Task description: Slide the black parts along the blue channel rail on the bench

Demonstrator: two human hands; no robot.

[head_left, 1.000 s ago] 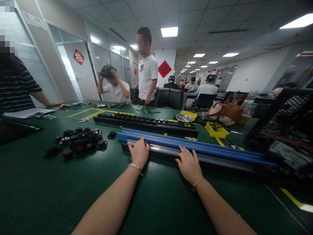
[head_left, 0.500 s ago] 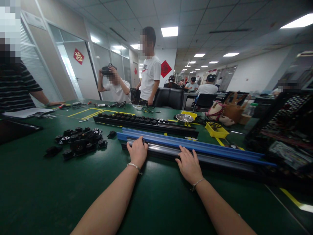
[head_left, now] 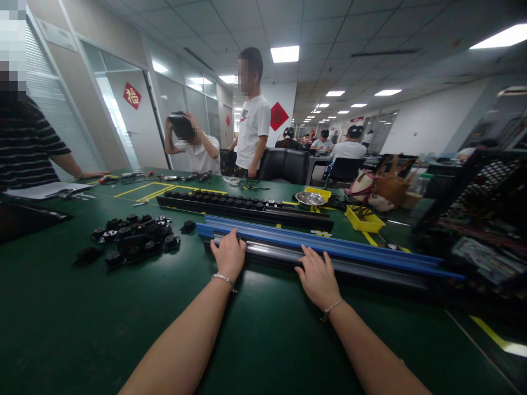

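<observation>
A long black rail with a shiny grey channel (head_left: 275, 251) lies across the green table in front of me. Right behind it, and parallel, runs a blue rail (head_left: 354, 249). My left hand (head_left: 229, 257) rests over the left end of the black rail, its thumb and fingers apart. Beside its fingertips a small dark part (head_left: 241, 237) shows, mostly covered by the hand. Farther right, my right hand (head_left: 319, 280) lies with spread fingers on the same rail, touching its upper face. What is under either palm is hidden.
Left of the rails sits a pile of small black modules (head_left: 134, 238). Another black rail (head_left: 242, 211) filled with similar modules lies behind. A metal dish (head_left: 310, 198) and yellow tray (head_left: 364, 220) stand beyond, a black perforated case (head_left: 477, 219) at right. Other people are around the table.
My left hand has shifted very slightly to the left along the rail. My right hand and the rails look almost the same.
</observation>
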